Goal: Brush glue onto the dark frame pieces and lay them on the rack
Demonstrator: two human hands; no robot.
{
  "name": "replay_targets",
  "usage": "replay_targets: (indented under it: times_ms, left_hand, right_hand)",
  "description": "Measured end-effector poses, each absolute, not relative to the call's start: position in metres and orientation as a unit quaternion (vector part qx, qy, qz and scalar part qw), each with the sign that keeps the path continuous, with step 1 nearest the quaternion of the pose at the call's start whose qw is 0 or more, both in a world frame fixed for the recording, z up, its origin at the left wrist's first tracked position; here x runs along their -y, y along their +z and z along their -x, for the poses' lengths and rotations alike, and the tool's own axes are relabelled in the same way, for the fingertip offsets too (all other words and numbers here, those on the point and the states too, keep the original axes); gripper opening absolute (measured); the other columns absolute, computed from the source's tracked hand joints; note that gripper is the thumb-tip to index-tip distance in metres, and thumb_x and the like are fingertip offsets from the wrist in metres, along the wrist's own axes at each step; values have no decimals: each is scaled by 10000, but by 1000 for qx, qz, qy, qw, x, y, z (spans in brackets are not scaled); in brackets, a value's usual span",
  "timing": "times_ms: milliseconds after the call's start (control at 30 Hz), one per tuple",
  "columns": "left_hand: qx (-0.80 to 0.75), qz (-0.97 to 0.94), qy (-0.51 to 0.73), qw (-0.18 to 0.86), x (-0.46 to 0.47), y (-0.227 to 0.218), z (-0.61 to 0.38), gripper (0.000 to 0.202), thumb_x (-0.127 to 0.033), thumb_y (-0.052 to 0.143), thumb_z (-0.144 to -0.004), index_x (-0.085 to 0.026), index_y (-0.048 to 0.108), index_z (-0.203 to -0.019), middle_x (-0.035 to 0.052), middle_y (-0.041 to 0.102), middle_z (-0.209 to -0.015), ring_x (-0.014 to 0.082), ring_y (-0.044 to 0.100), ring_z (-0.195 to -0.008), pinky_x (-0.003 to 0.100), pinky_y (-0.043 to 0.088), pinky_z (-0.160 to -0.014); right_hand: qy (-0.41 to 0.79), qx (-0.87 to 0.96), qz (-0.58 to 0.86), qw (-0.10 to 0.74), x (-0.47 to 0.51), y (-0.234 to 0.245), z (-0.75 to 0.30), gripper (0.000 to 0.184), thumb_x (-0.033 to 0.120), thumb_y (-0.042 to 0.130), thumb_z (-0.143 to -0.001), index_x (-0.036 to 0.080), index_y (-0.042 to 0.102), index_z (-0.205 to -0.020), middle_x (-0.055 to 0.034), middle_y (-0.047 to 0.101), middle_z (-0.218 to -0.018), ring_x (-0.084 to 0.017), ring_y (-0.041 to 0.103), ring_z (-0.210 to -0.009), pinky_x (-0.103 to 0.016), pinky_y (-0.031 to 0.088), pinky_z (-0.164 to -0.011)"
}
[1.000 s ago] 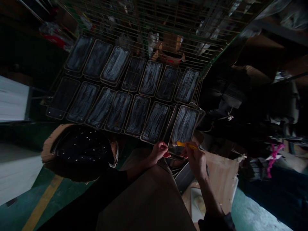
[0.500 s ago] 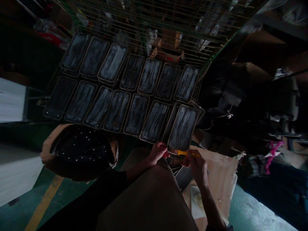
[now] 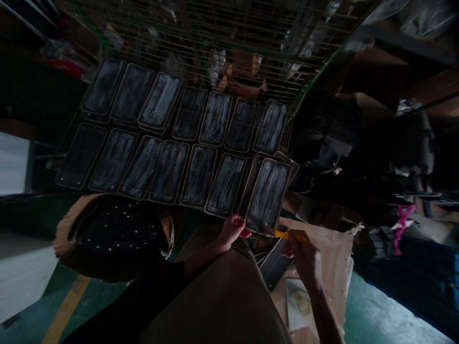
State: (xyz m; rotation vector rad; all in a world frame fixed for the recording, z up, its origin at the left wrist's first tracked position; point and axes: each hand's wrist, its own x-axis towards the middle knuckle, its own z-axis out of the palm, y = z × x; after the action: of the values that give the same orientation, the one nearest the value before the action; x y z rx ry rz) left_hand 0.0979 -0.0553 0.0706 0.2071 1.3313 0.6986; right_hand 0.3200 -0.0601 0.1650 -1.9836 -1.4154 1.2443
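Note:
My left hand [image 3: 231,232] pinches the lower left corner of a dark rectangular panel with rounded corners [image 3: 269,188], whose face carries whitish streaks. This panel lies tilted over other dark pieces at the near right end of the rack. In my right hand [image 3: 306,255] is a brush with a yellow handle [image 3: 282,234], fingers wrapped round it. The brush tip is at the panel's near edge, right of my left hand; its bristles are hard to make out in the dim light.
Two rows of similar streaked panels [image 3: 199,174] lie on a wire rack. Below it stands a torn cardboard container [image 3: 68,234] with a black, white-dotted lining. A wooden board [image 3: 332,248] at right bears a white tray [image 3: 292,310] with something pale in it. Dark bags [image 3: 333,138] crowd the right.
My right hand has moved the brush to the right along the panel's near edge. My left hand keeps its hold on the corner. The whole view has shifted slightly.

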Motion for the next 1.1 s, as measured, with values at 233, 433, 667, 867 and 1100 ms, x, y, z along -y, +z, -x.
replay_targets:
  times_ms: [233, 433, 667, 867, 1100]
  left_hand:
    - [-592, -150, 335, 718, 59, 65, -99, 329, -368, 707, -742, -154, 510, -897, -24, 617, -541, 176, 676, -485, 217, 524, -449]
    - [-599, -154, 323, 716, 57, 63, -100, 327, -331, 689, -746, -150, 517, -957, -39, 612, -547, 163, 665, -472, 214, 521, -435]
    - [-599, -159, 297, 727, 53, 65, -99, 185, -252, 621, -768, -160, 516, -889, -21, 636, -550, 172, 677, -490, 226, 534, -452]
    - [-577, -112, 306, 749, 51, 70, -98, 157, -212, 603, -765, -175, 479, -853, -22, 654, -575, 183, 692, -519, 271, 573, -518]
    - [-561, -110, 299, 764, 49, 69, -96, 292, -277, 660, -753, -179, 467, -950, -30, 654, -601, 193, 692, -517, 274, 562, -506]
  right_hand:
    - [354, 562, 700, 264, 17, 158, -311, 386, 537, 485, -930, 194, 584, -1076, -16, 673, -690, -167, 667, -574, -259, 562, -533]
    - [313, 607, 668, 294, -35, 147, -297, 386, 518, 452, -950, 178, 585, -1073, -14, 662, -685, -159, 656, -586, -257, 550, -565]
    - [215, 615, 672, 353, -82, 135, -304, 420, 510, 428, -965, 160, 586, -1134, -36, 693, -760, -163, 660, -651, -280, 539, -624]
    - [258, 610, 696, 276, -47, 134, -300, 447, 549, 430, -949, 158, 579, -1106, -32, 686, -711, -169, 670, -602, -262, 528, -574]
    - [319, 568, 686, 324, -56, 168, -276, 398, 551, 466, -939, 190, 566, -1073, -21, 673, -708, -174, 667, -585, -261, 539, -557]
